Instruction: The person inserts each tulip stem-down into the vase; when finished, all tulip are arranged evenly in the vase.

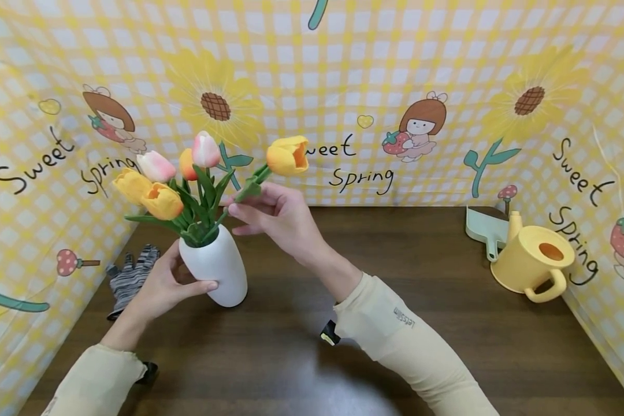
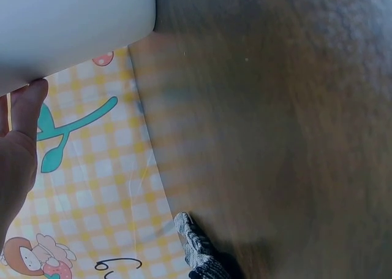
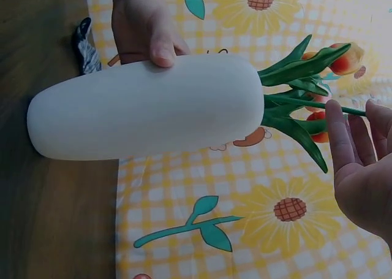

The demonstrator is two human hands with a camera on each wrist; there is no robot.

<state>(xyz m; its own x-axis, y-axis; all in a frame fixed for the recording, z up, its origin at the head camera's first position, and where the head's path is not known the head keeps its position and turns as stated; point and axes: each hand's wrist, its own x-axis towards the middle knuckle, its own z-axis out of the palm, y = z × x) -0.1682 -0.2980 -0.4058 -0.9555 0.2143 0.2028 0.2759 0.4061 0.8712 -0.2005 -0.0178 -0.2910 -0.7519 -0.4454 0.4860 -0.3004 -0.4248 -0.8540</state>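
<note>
A white vase (image 1: 219,274) stands on the table, holding several artificial tulips in pink (image 1: 206,149), orange and yellow (image 1: 162,201) with green leaves. My left hand (image 1: 169,281) grips the vase's side, thumb across its front; the right wrist view shows that thumb on the white wall (image 3: 153,110). With my right hand (image 1: 286,222) I pinch the green stem of another yellow tulip (image 1: 288,155), its bloom tilted to the right. The lower stem (image 3: 306,102) runs into the vase mouth among the leaves in the right wrist view.
A grey striped knit glove (image 1: 132,280) lies left of the vase. At the right stand a yellow watering can (image 1: 530,260) and, behind it, a pale green dustpan (image 1: 485,230). Yellow checked cloth (image 1: 312,75) walls in the brown table (image 1: 281,358).
</note>
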